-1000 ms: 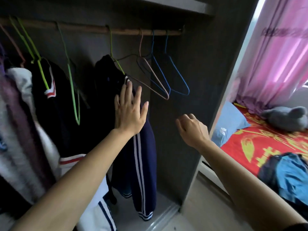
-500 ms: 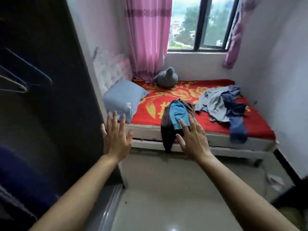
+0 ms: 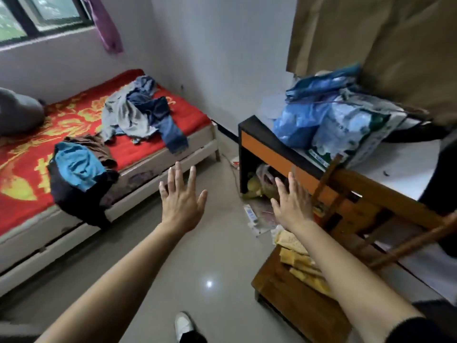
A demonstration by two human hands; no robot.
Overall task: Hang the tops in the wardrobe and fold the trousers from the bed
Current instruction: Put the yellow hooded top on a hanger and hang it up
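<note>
Clothes (image 3: pixel 76 167) left of left hand (image 3: pixel 181 206) and right hand (image 3: pixel 293 206), both spread empty, look limp; grab waistband or collar.

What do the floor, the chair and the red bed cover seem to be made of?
Floor: probably glazed tile or polished stone; glossy, mirroring a bright light spot. Chair: varnished wood, warm brown with a slight sheen. Red bed cover: soft matte textile, perhaps plush or woven, yellow-patterned; weave too blurred to tell.
</note>
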